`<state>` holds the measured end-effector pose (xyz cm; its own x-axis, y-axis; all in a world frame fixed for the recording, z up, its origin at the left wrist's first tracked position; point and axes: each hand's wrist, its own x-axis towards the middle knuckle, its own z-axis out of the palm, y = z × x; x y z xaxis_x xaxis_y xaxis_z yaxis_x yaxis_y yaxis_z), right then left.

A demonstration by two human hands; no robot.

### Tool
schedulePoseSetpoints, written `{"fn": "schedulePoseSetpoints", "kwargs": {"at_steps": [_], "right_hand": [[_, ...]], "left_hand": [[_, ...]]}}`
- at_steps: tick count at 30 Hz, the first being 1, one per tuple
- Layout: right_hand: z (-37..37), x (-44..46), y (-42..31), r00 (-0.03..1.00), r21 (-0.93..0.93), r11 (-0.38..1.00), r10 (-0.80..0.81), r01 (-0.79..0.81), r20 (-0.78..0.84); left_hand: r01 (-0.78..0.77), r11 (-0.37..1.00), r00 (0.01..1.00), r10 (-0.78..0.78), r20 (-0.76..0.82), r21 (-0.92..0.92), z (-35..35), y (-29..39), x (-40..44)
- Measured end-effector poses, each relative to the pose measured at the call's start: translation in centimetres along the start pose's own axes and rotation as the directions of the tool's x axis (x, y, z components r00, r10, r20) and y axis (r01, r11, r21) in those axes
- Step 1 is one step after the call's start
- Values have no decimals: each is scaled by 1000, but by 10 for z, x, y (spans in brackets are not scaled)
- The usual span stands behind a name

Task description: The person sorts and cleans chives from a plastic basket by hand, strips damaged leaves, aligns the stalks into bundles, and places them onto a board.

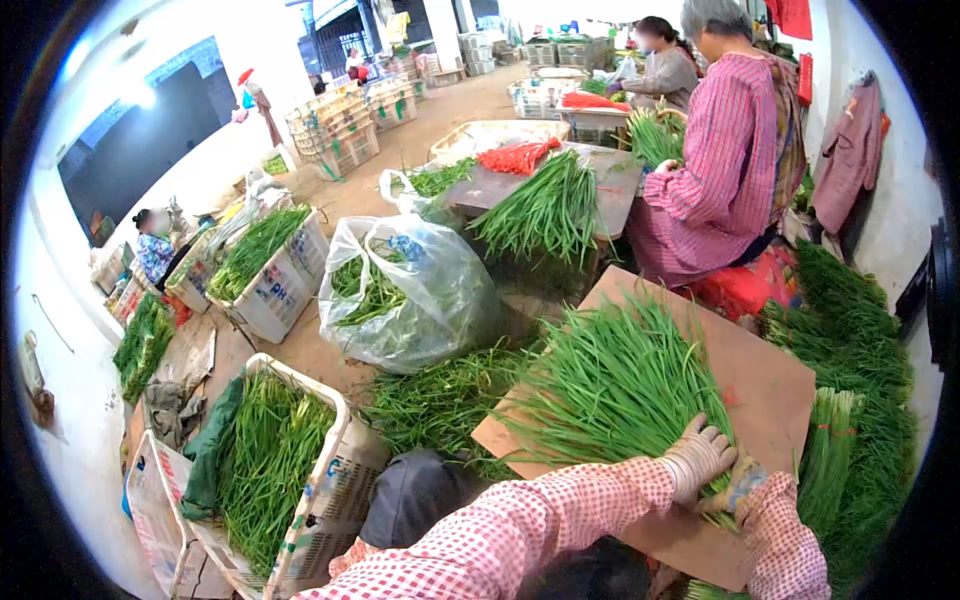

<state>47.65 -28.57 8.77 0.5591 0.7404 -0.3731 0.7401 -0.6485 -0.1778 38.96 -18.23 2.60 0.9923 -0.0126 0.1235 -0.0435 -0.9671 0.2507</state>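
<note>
A large loose bunch of garlic chives (pixel 625 375) is spread across a brown board (pixel 780 400) in front of me, leaves fanning up and left. My left hand (pixel 698 460), in a pale glove, is curled over the lower part of the bunch. At the stem ends, my right hand (pixel 742 488), in a worn, stained glove, closes round the stalks; its fingers are partly hidden. Both sleeves are red-and-white checked. Right of the board stands a tied bundle of chives (pixel 830 450), with a reddish band round it.
A white crate (pixel 335 470) of chives stands at left, near a clear plastic bag (pixel 405 295) of greens. More chives (pixel 850 310) line the right wall. A person in a striped pink top (pixel 730 150) sits ahead at a dark table (pixel 615 190) with red ties (pixel 517 157).
</note>
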Motion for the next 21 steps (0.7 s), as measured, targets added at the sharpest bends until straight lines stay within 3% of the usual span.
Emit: {"fn": "schedulePoseSetpoints", "kwargs": {"at_steps": [2, 3, 4, 5, 6, 7, 10, 13, 15, 16, 19, 21], "right_hand": [[6, -4, 5, 1000, -5, 1000, -9, 9, -7], [8, -6, 6, 1000, -5, 1000, -17, 17, -4], [13, -12, 8, 1000, 1, 1000, -13, 13, 3], [14, -11, 7, 1000, 5, 1000, -24, 24, 5], [14, -11, 7, 1000, 14, 1000, -27, 27, 16], [14, -10, 5, 999, 24, 999, -28, 27, 24], [12, -14, 8, 999, 51, 998, 44, -46, 27], [18, -8, 10, 998, 4, 1000, 1, -2, 65], [30, -2, 19, 999, -25, 999, -48, 49, 21], [26, -3, 15, 998, -22, 999, -49, 49, 28], [16, -4, 6, 993, 68, 997, 35, -44, 116], [21, -3, 16, 996, 23, 999, -50, 48, 79]], "left_hand": [[-29, 999, 999, 29, 17, 18, -10, 1, -1], [-60, 993, 993, 48, 109, 106, -15, 0, 2], [-157, 980, 971, 175, -163, 121, 34, -19, 13], [-177, 980, 983, 171, 69, 92, -28, -13, -1], [-261, 961, 965, 256, 62, 89, -49, -25, -8], [-200, 970, 966, 172, 194, 135, -65, -31, -7], [-58, 980, 959, 2, 285, 189, -99, -92, -34], [155, 941, 915, -253, 316, 302, -104, -171, -91], [415, 884, 796, -468, 385, 218, -117, -225, -135], [473, 832, 758, -552, 347, 290, -127, -248, -160], [672, 441, 347, -897, 273, 595, -173, -274, -169], [766, 508, 575, -816, -64, 395, -183, -278, -165]]}}
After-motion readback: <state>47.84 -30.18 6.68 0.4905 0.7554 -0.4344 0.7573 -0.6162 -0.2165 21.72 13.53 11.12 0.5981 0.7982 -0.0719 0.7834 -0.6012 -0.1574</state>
